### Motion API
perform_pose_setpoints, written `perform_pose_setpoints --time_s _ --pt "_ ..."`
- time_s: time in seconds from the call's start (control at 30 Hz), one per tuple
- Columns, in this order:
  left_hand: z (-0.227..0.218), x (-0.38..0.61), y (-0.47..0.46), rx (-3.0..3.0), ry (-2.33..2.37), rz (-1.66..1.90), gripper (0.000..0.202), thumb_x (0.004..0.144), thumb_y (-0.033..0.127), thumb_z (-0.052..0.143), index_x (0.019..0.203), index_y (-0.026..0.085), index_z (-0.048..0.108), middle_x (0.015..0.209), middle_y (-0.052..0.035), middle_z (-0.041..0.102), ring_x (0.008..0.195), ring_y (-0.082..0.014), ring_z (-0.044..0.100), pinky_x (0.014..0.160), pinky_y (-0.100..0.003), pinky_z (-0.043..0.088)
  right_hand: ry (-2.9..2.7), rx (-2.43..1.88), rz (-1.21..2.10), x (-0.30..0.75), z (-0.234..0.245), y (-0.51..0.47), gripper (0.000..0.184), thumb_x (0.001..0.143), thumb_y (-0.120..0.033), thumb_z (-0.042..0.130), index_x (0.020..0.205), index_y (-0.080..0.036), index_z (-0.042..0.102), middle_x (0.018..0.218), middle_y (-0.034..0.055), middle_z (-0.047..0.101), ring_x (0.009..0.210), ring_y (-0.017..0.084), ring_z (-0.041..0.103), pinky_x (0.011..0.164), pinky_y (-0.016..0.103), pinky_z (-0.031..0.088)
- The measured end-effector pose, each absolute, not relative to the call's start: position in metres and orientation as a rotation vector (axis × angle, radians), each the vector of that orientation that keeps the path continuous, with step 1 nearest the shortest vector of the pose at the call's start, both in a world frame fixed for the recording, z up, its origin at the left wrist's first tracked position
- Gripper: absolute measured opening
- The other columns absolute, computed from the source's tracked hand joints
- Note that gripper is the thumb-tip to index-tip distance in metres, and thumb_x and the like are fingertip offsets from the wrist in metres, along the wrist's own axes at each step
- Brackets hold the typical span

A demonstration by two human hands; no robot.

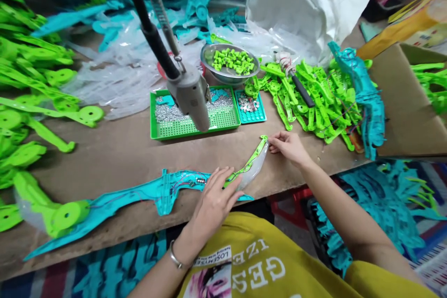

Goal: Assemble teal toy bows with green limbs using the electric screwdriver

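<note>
A long blue plastic bow-shaped half shell (132,197) lies along the table's front edge, with thin wires and small metal parts inside it. My left hand (218,193) rests flat over its right end, fingers stretched out. Under those fingers runs a narrow green plastic limb (253,160) with a wire along it and a translucent plastic blade (255,167) beside it. My right hand (288,146) pinches at the far tip of this green and translucent piece; the exact spot is hidden by the fingers. A green part with a round disc (70,216) sits at the shell's left end.
A hanging electric screwdriver (192,98) is above a green tray (195,132) of screws. Nearby are a blue tray (260,114) of small discs and a metal bowl (226,74) of green pieces. Green parts (314,98) are piled right, beside a cardboard box (401,102).
</note>
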State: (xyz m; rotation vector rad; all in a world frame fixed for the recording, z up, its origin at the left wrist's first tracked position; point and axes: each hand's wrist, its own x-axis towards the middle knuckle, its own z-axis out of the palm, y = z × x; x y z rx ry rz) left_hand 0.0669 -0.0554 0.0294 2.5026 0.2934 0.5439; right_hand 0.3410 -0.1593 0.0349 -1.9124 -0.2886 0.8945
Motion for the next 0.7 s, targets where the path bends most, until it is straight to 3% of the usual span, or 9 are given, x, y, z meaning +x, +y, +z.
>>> perform_pose_setpoints --time_s 0.27,0.43,0.53,0.63,0.7 --pt "0.028 0.068 -0.055 2.543 0.279 0.575 0.033 0.096 0.027 0.063 0.129 0.021 0.064 0.13 -0.0141 0.067 0.123 -0.0291 0.064 0.106 -0.055 0.055 -0.334 -1.968 0.924 0.348 0.034 -0.15 0.034 0.069 -0.036 0.086 0.073 -0.017 0.059 0.054 -0.002 0.063 0.045 0.009 0.059 0.044 0.02 0.054" --pt "0.028 0.068 -0.055 2.598 0.276 0.569 0.039 0.097 0.024 0.06 0.136 0.026 0.06 0.133 -0.0132 0.065 0.125 -0.0292 0.062 0.105 -0.055 0.055 -0.433 -2.024 0.957 0.346 0.04 -0.147 0.03 0.074 -0.036 0.083 0.069 -0.02 0.058 0.051 -0.002 0.062 0.041 0.011 0.057 0.04 0.024 0.05" --pt "0.029 0.069 -0.054 2.622 0.257 0.576 0.038 0.097 0.024 0.06 0.135 0.026 0.06 0.133 -0.0136 0.064 0.126 -0.0295 0.062 0.104 -0.056 0.055 -0.588 -2.09 0.741 0.358 0.06 -0.154 0.02 0.079 -0.035 0.077 0.074 -0.02 0.065 0.058 -0.0006 0.067 0.05 0.014 0.061 0.05 0.026 0.051" --pt "0.028 0.069 -0.053 2.649 0.231 0.579 0.04 0.097 0.025 0.061 0.137 0.025 0.059 0.134 -0.0148 0.063 0.126 -0.0304 0.062 0.104 -0.056 0.055 -0.633 -2.184 0.287 0.405 0.101 -0.175 0.017 0.084 -0.034 0.071 0.09 -0.018 0.07 0.086 0.0056 0.075 0.074 0.016 0.067 0.071 0.031 0.051" --pt "0.027 0.069 -0.053 2.664 0.216 0.587 0.041 0.096 0.026 0.062 0.137 0.024 0.058 0.134 -0.0155 0.063 0.125 -0.0309 0.062 0.104 -0.056 0.055 -0.534 -2.278 -0.043 0.453 0.132 -0.198 0.02 0.087 -0.026 0.065 0.101 -0.013 0.07 0.106 0.0139 0.075 0.094 0.02 0.067 0.084 0.037 0.047"
